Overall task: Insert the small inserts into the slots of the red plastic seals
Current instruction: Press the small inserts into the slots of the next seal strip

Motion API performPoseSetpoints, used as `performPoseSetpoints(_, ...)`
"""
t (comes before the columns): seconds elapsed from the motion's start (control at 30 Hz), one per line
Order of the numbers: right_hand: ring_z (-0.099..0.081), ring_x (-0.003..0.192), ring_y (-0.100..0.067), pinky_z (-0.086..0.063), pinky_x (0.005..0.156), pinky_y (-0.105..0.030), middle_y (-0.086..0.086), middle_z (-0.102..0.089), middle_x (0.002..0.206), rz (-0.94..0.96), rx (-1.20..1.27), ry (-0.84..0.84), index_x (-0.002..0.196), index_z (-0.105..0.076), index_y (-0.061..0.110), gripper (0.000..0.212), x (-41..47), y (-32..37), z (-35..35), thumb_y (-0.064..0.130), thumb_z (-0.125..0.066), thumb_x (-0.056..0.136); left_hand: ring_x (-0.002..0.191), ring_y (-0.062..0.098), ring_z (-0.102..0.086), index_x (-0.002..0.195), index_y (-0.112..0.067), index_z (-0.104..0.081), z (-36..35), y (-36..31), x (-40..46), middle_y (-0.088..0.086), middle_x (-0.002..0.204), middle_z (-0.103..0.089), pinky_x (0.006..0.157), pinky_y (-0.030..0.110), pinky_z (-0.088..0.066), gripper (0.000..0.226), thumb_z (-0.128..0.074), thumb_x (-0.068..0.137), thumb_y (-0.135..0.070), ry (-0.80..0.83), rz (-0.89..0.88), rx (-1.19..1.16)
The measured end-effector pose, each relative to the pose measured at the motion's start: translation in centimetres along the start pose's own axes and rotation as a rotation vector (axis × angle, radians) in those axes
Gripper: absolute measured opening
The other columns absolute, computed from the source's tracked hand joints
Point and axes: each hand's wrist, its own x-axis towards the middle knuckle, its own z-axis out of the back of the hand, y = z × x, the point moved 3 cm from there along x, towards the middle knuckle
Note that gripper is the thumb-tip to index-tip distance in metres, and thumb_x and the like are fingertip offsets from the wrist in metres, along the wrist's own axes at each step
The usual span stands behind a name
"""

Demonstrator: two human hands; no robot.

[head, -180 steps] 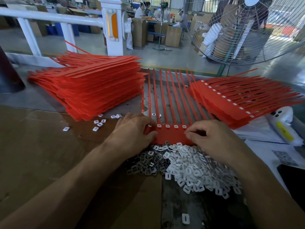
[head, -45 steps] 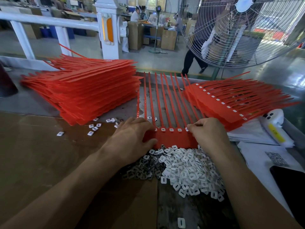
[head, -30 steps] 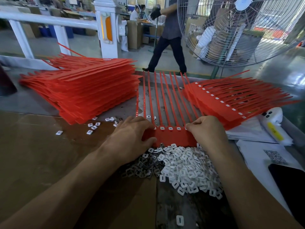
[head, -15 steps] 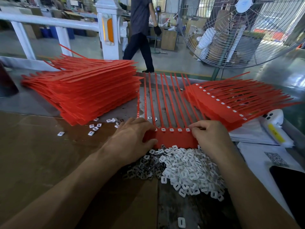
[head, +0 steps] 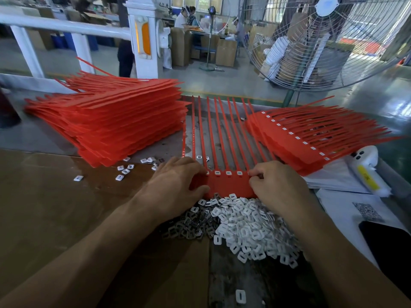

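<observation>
My left hand (head: 178, 185) hides the seal's (head: 229, 185) left slots; my right hand (head: 278, 185) covers its right end.

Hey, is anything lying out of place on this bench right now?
Yes. A few loose inserts lie scattered by the left stack of seals, away from the main pile, and one lone insert sits at the near edge.
</observation>
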Motion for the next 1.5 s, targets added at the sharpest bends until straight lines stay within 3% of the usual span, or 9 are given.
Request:
performPoseSetpoints(0.13, -0.067, 0.088, -0.023, -0.055, 0.078, -0.039, 0.0, -0.075, 0.094, 0.01, -0.076, -0.02, 0.097, -0.076, 0.022, 0.023, 0.3, 0.2, -0.4, 0.023, -0.053, 0.093, 0.129, 0.006, -0.037, 0.136, -0.037, -0.053, 0.0, 0.1, 0.0, -0.018, 0.137, -0.05, 0.114, 0.037, -0.032, 0.047, -0.058, 0.093, -0.056, -0.001, 0.001, -0.001)
performPoseSetpoints(0.27, -0.068, 0.091, -0.022, -0.055, 0.08, -0.039, -0.001, -0.076, 0.099, 0.027, -0.036, -0.033, 0.1, -0.077, 0.019, 0.025, 0.2, -0.3, -0.5, 0.021, -0.053, 0.094, 0.127, 0.006, -0.037, 0.136, -0.037, -0.054, 0.1, 0.0, 0.0, -0.018, 0.136, -0.051, 0.112, 0.033, -0.03, 0.046, -0.059, 0.093, -0.055, -0.007, 0.006, -0.011)
performPoseSetpoints(0.43, -0.065, 0.076, 0.001, -0.047, 0.066, -0.019, 0.011, -0.073, 0.117, 0.032, 0.147, 0.025, 0.124, -0.073, 0.031, 0.031, -0.4, -1.8, -0.4, 0.024, -0.057, 0.098, 0.128, 0.007, -0.038, 0.135, -0.036, -0.054, 0.1, 0.0, 0.0, -0.018, 0.136, -0.051, 0.113, 0.035, -0.031, 0.046, -0.059, 0.093, -0.055, -0.007, -0.005, -0.007)
performPoseSetpoints(0.57, -0.061, 0.086, 0.015, -0.04, 0.068, -0.008, 0.03, -0.067, 0.093, 0.095, 0.297, 0.021, 0.105, -0.077, 0.035, 0.015, -0.5, -1.9, 0.3, 0.028, -0.067, 0.096, 0.129, 0.007, -0.038, 0.136, -0.036, -0.054, 0.1, 0.1, 0.0, -0.018, 0.137, -0.051, 0.113, 0.035, -0.03, 0.046, -0.059, 0.094, -0.055, -0.005, 0.0, -0.007)
performPoseSetpoints(0.63, -0.058, 0.09, 0.02, -0.042, 0.067, -0.005, 0.03, -0.069, 0.089, 0.157, 0.322, 0.068, 0.096, -0.079, 0.036, 0.01, -0.6, -1.4, 0.4, 0.028, -0.072, 0.094, 0.129, 0.006, -0.038, 0.136, -0.037, -0.054, 0.1, 0.1, 0.0, -0.018, 0.137, -0.05, 0.114, 0.035, -0.03, 0.046, -0.059, 0.094, -0.055, -0.002, -0.001, -0.009)
performPoseSetpoints(0.87, -0.067, 0.078, 0.002, -0.053, 0.073, -0.029, 0.021, -0.073, 0.085, 0.221, 0.35, 0.254, 0.083, -0.078, 0.037, 0.005, -1.1, -1.1, 0.4, 0.035, -0.083, 0.084, 0.129, 0.005, -0.037, 0.136, -0.037, -0.054, 0.3, 0.0, 0.0, -0.019, 0.137, -0.049, 0.115, 0.034, -0.03, 0.045, -0.059, 0.094, -0.053, 0.004, 0.003, -0.017)
performPoseSetpoints(1.17, -0.065, 0.068, 0.001, -0.045, 0.063, -0.021, 0.016, -0.073, 0.079, 0.224, 0.335, 0.325, 0.08, -0.077, 0.035, 0.008, -1.1, -1.4, 0.5, 0.036, -0.085, 0.082, 0.129, 0.006, -0.038, 0.136, -0.037, -0.054, 0.4, 0.1, 0.0, -0.018, 0.137, -0.05, 0.114, 0.034, -0.03, 0.045, -0.06, 0.094, -0.053, 0.003, -0.004, -0.02)
performPoseSetpoints(1.5, -0.064, 0.062, -0.002, -0.05, 0.059, -0.026, 0.014, -0.073, 0.073, 0.215, 0.33, 0.308, 0.077, -0.073, 0.03, 0.012, -1.4, -1.0, 0.5, 0.03, -0.081, 0.087, 0.13, 0.005, -0.037, 0.136, -0.037, -0.054, 0.5, 0.1, -0.1, -0.018, 0.137, -0.049, 0.115, 0.034, -0.029, 0.045, -0.059, 0.094, -0.054, 0.012, -0.006, -0.015)
